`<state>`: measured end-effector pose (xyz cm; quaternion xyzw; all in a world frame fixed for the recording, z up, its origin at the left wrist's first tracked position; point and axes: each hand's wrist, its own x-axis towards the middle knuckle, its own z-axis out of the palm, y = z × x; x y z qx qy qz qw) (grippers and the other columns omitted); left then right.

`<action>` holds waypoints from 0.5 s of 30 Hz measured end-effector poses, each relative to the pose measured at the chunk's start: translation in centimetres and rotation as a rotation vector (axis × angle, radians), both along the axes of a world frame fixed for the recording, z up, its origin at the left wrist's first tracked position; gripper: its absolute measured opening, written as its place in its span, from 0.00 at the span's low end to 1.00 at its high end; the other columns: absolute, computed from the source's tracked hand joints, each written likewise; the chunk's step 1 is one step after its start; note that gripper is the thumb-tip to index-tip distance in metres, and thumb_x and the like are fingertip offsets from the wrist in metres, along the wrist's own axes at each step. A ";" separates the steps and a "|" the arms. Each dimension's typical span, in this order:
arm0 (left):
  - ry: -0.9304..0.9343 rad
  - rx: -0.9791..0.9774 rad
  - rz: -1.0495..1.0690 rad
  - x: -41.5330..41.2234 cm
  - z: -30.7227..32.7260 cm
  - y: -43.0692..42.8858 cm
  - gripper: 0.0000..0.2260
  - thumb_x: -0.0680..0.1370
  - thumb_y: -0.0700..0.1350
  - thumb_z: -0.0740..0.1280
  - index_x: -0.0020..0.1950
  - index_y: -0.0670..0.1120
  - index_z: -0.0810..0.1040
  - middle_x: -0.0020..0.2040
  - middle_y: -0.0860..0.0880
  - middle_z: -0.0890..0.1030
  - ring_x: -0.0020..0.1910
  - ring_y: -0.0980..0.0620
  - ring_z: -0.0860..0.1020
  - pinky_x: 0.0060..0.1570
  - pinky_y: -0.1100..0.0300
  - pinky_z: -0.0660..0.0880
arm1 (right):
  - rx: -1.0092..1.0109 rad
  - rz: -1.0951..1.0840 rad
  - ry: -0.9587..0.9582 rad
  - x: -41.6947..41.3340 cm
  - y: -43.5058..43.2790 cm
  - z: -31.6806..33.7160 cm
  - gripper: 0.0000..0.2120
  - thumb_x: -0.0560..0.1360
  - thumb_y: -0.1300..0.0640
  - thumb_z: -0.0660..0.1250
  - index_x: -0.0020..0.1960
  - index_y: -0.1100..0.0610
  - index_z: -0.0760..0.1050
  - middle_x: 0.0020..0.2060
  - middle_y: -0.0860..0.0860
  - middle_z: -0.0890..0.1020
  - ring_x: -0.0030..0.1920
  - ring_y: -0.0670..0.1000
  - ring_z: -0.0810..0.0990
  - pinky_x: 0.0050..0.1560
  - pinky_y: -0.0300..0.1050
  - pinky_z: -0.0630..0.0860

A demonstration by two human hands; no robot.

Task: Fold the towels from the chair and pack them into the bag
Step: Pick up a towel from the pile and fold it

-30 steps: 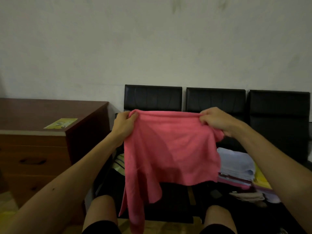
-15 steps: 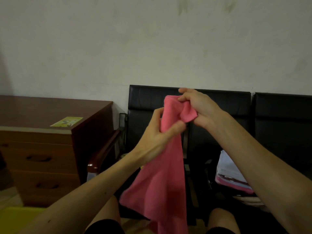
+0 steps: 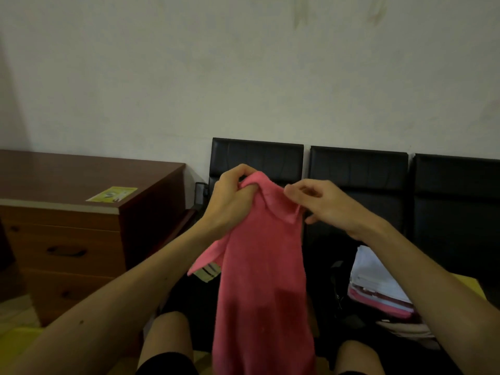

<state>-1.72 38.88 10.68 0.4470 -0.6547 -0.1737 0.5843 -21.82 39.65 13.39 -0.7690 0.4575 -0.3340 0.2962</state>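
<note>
A pink towel [image 3: 265,280] hangs folded lengthwise in front of me, over my knees. My left hand [image 3: 230,201] grips its top left corner with curled fingers. My right hand [image 3: 322,207] pinches the top right corner of the fold, close beside the left hand. Behind the towel stands a row of black chairs [image 3: 357,171]. A pile of towels [image 3: 376,288], white on top with pink below, lies on the seat to the right. A striped towel [image 3: 208,273] peeks out on the left seat behind the pink one. No bag can be made out.
A brown wooden drawer chest [image 3: 65,234] with a yellow-green sticker [image 3: 112,194] on top stands at the left. A pale wall rises behind the chairs. Something yellow [image 3: 16,345] lies low at the left edge, and a yellow patch [image 3: 470,286] shows by my right forearm.
The towel went from spread wide, to bunched with both hands together, to a long fold. My hands have come lower and a little apart along its top edge.
</note>
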 end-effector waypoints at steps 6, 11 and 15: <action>-0.092 0.040 -0.067 -1.5 1.1 -0.3 0.07 0.75 0.46 0.67 0.40 0.47 0.82 0.36 0.50 0.82 0.38 0.53 0.79 0.42 0.52 0.77 | -0.414 -0.091 0.195 2.5 0.8 -2.0 0.12 0.69 0.50 0.76 0.45 0.51 0.73 0.45 0.46 0.74 0.42 0.44 0.75 0.42 0.41 0.72; -0.294 -0.025 -0.022 0.7 1.0 -0.7 0.02 0.73 0.43 0.71 0.44 0.50 0.81 0.39 0.55 0.83 0.38 0.57 0.82 0.41 0.61 0.77 | -0.499 -0.143 -0.121 1.3 0.0 -0.7 0.05 0.76 0.60 0.69 0.45 0.51 0.80 0.35 0.41 0.81 0.35 0.37 0.79 0.37 0.29 0.71; -0.391 -0.022 -0.028 1.6 0.3 -0.1 0.08 0.73 0.39 0.70 0.49 0.51 0.77 0.37 0.49 0.83 0.34 0.55 0.80 0.37 0.65 0.75 | -0.499 -0.215 -0.322 0.6 -0.9 1.1 0.07 0.78 0.58 0.68 0.44 0.48 0.81 0.39 0.41 0.82 0.40 0.37 0.79 0.44 0.35 0.74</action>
